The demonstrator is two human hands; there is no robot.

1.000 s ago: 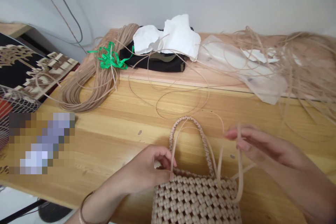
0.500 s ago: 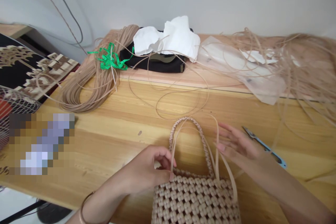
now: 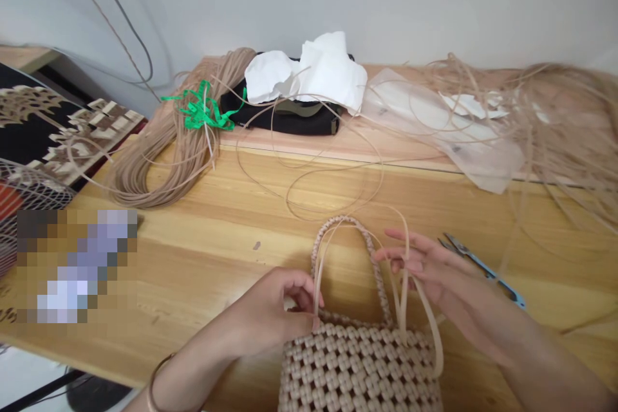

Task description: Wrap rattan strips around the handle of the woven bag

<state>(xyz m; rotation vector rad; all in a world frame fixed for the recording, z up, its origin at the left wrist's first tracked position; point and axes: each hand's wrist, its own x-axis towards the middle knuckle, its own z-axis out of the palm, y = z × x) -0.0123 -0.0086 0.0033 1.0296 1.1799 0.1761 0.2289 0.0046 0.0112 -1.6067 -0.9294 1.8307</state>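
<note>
A beige woven bag (image 3: 360, 370) with an open knotted pattern stands at the table's near edge, its bottom cut off by the frame. Its braided handle (image 3: 355, 220) arches above the rim. My left hand (image 3: 284, 306) is closed on the rim's left corner, thumb outside and fingers curled inward. Several loose flat strips rise from the bag's right side. One tall strip (image 3: 404, 299) runs up past my right hand (image 3: 425, 264), whose thumb presses at it while the other fingers stretch left toward the handle. Behind that hand lie blue-handled scissors (image 3: 502, 286).
A coiled bundle of cord (image 3: 159, 170) with green ribbon (image 3: 205, 109) lies at left. Behind are white paper (image 3: 333, 71), a black pouch (image 3: 290, 119), a clear plastic bag (image 3: 463, 135) and tangled strips (image 3: 564, 116). A thin cord loops across the mid-table.
My right hand has shifted slightly left, its fingers reaching past the tall strip toward the handle. The strip's top has bent a little rightward. My left hand stays on the rim.
</note>
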